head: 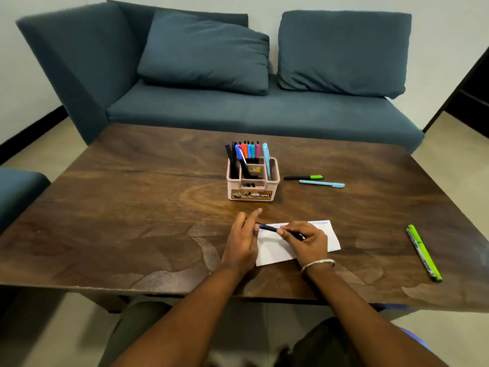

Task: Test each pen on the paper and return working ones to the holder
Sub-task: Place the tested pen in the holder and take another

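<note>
A dark blue pen (268, 228) lies level between my hands, just above the white paper (275, 250) near the table's front. My left hand (242, 241) pinches the pen's left end, index finger stretched out. My right hand (308, 241) grips the barrel over the paper. Behind them stands a pink holder (252, 192) with several coloured pens upright in it. Loose on the table right of the holder lie a black and green pen (304, 177) and a light blue pen (321, 184). Two green pens (423, 251) lie at the far right.
The brown wooden table (132, 207) carries everything. A blue sofa (238, 109) with two cushions stands behind it. A blue seat (18, 186) sits at the left edge. My knees show under the table's front edge.
</note>
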